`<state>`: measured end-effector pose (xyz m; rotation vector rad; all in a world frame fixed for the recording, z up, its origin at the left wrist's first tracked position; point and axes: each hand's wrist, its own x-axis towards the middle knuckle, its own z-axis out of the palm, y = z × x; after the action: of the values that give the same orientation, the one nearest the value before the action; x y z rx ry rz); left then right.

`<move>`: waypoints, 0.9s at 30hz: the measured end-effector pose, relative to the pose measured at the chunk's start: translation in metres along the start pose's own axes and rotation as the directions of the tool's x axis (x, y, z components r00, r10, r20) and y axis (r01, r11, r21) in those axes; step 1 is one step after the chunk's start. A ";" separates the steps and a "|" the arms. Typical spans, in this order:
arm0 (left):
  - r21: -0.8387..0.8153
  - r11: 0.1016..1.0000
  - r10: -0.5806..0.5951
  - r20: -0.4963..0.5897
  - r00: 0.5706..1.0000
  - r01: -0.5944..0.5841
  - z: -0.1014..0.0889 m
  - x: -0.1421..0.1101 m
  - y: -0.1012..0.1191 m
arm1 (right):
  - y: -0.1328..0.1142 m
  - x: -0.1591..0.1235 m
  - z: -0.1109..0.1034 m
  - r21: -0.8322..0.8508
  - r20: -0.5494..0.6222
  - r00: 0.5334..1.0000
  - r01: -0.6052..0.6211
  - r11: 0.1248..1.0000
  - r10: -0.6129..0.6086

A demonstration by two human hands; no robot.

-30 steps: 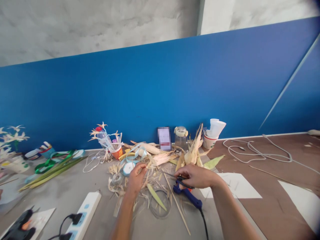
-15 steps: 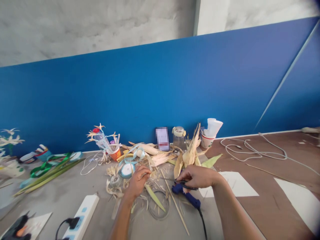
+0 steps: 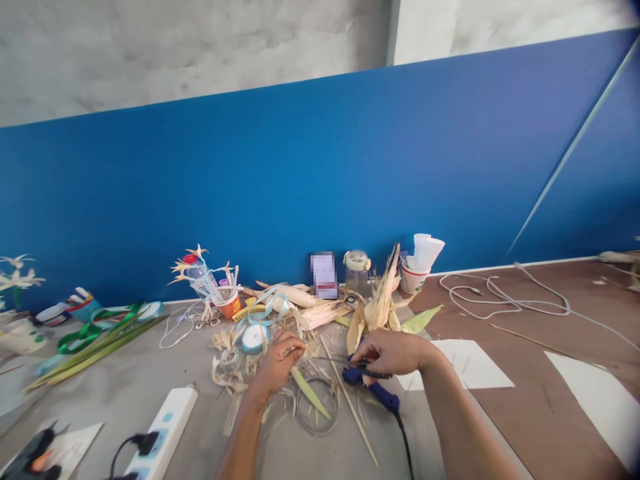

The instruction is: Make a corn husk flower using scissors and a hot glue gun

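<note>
Two bare hands face each other just below the centre of the frame. The right hand [image 3: 393,353] is curled round the dark handles of scissors [image 3: 334,360], whose thin blades point left; how far they are parted I cannot tell. The left hand [image 3: 280,360] has thumb and fingertips drawn together, and whether they pinch anything is too unclear to tell. Just below the right hand lies a blue glue gun [image 3: 383,395]. At lower centre, a green husk leaf [image 3: 310,392] crosses a wire coil [image 3: 320,433], with a thin stick [image 3: 356,417] beside it
</note>
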<state>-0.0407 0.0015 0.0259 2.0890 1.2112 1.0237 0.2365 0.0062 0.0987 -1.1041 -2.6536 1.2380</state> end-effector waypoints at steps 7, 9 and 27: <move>0.001 1.000 -0.007 0.017 1.000 0.007 0.001 0.000 0.001 | -0.001 0.001 0.000 -0.014 -0.002 1.000 -0.023 1.000 0.023; 0.000 1.000 -0.009 0.021 1.000 0.009 0.001 0.000 0.001 | -0.001 0.001 0.000 -0.025 0.007 0.999 -0.033 0.999 0.033; -0.028 0.999 -0.041 0.022 0.999 0.042 0.001 0.000 0.004 | -0.002 0.002 0.001 -0.034 -0.004 0.999 -0.038 0.999 0.038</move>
<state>-0.0381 -0.0001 0.0280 2.0400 1.2176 0.9912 0.2330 0.0058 0.0984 -1.1652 -2.6735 1.2002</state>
